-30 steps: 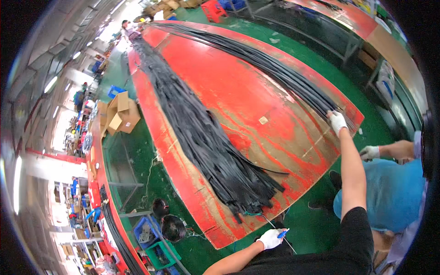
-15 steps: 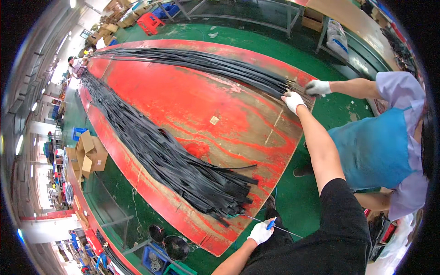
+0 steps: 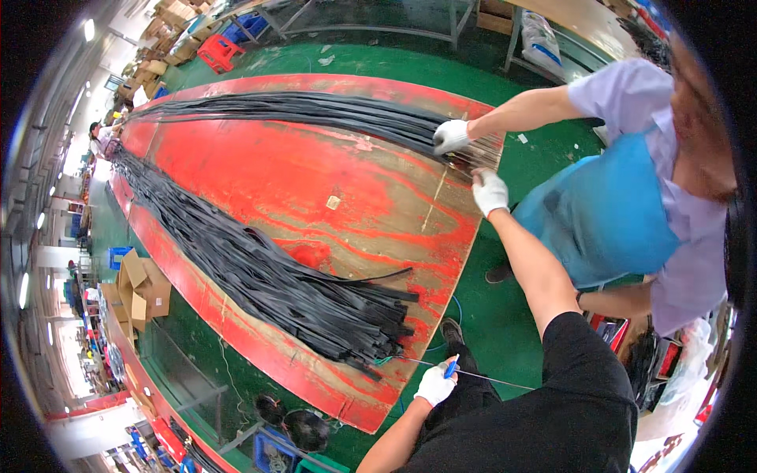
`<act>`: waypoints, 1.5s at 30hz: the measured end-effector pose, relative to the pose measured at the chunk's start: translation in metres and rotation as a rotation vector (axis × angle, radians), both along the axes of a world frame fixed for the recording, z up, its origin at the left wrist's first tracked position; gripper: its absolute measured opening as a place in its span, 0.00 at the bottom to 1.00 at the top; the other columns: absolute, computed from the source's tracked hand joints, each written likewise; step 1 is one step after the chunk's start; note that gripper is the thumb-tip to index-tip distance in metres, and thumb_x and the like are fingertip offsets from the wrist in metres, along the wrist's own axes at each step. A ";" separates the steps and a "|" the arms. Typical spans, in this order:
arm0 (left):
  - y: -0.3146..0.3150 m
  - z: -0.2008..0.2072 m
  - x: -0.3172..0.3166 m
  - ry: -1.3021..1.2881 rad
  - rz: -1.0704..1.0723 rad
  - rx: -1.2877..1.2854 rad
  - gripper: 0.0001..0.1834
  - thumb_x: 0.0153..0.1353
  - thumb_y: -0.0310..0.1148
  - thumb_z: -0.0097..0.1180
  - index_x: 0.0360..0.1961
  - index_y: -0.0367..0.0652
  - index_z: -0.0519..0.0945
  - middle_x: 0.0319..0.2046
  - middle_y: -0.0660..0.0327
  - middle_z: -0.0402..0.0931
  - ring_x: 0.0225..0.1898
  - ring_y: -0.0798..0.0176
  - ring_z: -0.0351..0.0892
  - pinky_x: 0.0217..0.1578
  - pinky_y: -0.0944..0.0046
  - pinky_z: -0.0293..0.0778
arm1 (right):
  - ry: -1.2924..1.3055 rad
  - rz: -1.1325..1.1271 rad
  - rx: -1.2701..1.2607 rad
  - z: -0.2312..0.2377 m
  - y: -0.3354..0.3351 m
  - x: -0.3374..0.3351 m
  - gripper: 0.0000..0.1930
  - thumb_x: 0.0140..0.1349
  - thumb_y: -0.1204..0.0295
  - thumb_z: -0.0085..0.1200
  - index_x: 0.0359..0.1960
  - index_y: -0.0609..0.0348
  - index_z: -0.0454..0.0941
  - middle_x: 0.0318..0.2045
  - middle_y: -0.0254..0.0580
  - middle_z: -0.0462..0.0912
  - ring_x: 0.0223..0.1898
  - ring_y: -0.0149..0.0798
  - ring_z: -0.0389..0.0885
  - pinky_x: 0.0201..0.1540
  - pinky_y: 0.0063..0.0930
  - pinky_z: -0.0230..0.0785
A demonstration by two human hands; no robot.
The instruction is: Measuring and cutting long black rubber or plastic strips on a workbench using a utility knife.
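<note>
My left hand (image 3: pixel 435 385), in a white glove, is closed round a small blue handle (image 3: pixel 450 367) near the table's near corner. A thin metal rod (image 3: pixel 501 381) passes by this hand, one end at the thick bundle of black strips (image 3: pixel 300 299). My right hand (image 3: pixel 490 192), also white-gloved, reaches to the far-right corner, fingers pinched beside several thin rods (image 3: pixel 482 150) at the end of a second row of black strips (image 3: pixel 347 110). What it pinches is too blurred to name. A co-worker's gloved hand (image 3: pixel 451 136) lies on those strip ends.
The long worn red table (image 3: pixel 260 189) carries both bundles. The co-worker in a teal apron (image 3: pixel 603 209) stands close on my right. Another person (image 3: pixel 98 138) is at the far end. Cardboard boxes (image 3: pixel 146 288) and a blue crate (image 3: pixel 272 449) are on the left; a red stool (image 3: pixel 219 52) stands beyond.
The view has shifted, so the table appears further left. The co-worker's hand has moved onto the strip ends. My right hand has drawn back slightly from them; my left still grips the blue handle.
</note>
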State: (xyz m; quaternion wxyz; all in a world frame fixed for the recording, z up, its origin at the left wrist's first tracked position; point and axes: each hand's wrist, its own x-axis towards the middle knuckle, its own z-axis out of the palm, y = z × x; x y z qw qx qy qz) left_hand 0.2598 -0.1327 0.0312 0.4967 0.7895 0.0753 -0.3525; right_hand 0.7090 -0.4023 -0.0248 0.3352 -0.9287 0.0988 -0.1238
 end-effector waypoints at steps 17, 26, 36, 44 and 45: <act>0.002 0.014 -0.023 -0.002 0.043 -0.014 0.26 0.66 0.32 0.61 0.65 0.40 0.80 0.43 0.56 0.90 0.40 0.61 0.89 0.46 0.62 0.81 | 0.820 0.263 0.900 0.036 0.085 -0.315 0.19 0.75 0.56 0.55 0.50 0.61 0.83 0.34 0.37 0.83 0.31 0.29 0.78 0.33 0.28 0.72; 0.014 0.039 -0.064 -0.093 0.014 -0.025 0.28 0.64 0.33 0.63 0.66 0.41 0.80 0.42 0.55 0.88 0.39 0.60 0.86 0.45 0.61 0.79 | 1.325 0.282 1.261 0.015 0.086 -0.449 0.37 0.79 0.36 0.34 0.74 0.51 0.68 0.56 0.49 0.85 0.53 0.49 0.85 0.52 0.48 0.79; 0.052 0.082 -0.142 -0.289 0.163 -0.132 0.31 0.67 0.34 0.63 0.71 0.44 0.75 0.60 0.53 0.82 0.60 0.57 0.81 0.63 0.61 0.73 | 1.091 0.421 1.217 0.072 0.145 -0.530 0.36 0.79 0.35 0.36 0.59 0.52 0.83 0.43 0.33 0.86 0.44 0.34 0.79 0.50 0.30 0.72; 0.115 0.022 -0.301 -0.310 0.633 -0.184 0.29 0.74 0.40 0.62 0.74 0.49 0.73 0.53 0.63 0.80 0.50 0.68 0.78 0.57 0.66 0.74 | 0.869 0.514 0.780 0.128 0.172 -0.578 0.17 0.78 0.58 0.57 0.49 0.61 0.85 0.36 0.28 0.84 0.37 0.24 0.77 0.43 0.23 0.72; 0.121 0.018 -0.322 -0.182 0.667 -0.164 0.30 0.73 0.41 0.62 0.74 0.50 0.74 0.53 0.61 0.81 0.48 0.69 0.79 0.54 0.67 0.75 | 0.770 0.506 0.720 0.120 0.167 -0.581 0.17 0.77 0.58 0.59 0.49 0.61 0.85 0.35 0.27 0.82 0.35 0.24 0.76 0.40 0.25 0.71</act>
